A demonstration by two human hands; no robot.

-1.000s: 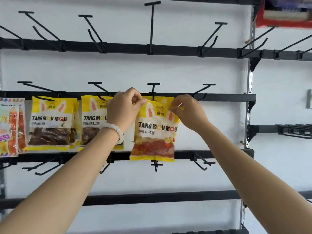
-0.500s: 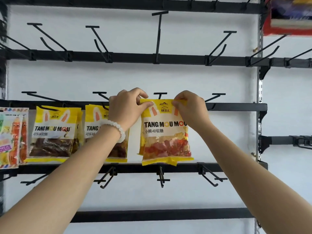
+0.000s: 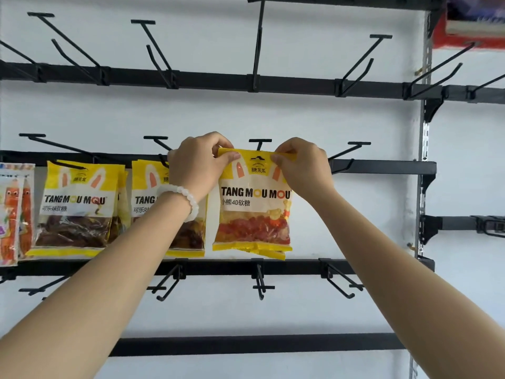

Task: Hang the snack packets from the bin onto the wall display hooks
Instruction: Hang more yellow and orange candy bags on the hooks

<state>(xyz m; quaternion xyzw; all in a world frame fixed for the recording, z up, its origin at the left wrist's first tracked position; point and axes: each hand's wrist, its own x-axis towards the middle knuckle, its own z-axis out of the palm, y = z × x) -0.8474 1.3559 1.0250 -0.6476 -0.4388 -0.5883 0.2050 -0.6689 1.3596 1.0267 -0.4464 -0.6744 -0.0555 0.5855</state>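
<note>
- Firmly, the left hand (image 3: pixel 199 165) and right hand (image 3: pixel 302 166) each pinch a top corner of the yellow plastic gummy packet with red sweets (image 3: pixel 254 203).
- It sits at the black wire hook with a T-shaped tip (image 3: pixel 260 142) on the middle rail (image 3: pixel 382 168); whether it is threaded on, I cannot tell.
- Done: yellow packets of dark sweets (image 3: pixel 79 206) hang to the left. Left, by my judgement: many bare hooks.
- The packet hangs upright, long axis vertical, label facing outward.

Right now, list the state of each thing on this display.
Red gummy packet: held at its top corners, at the middle hook.
Left hand: pinching the left corner.
Right hand: pinching the right corner.
Cola gummy packets: hanging.
Top-row hooks: bare.
</note>
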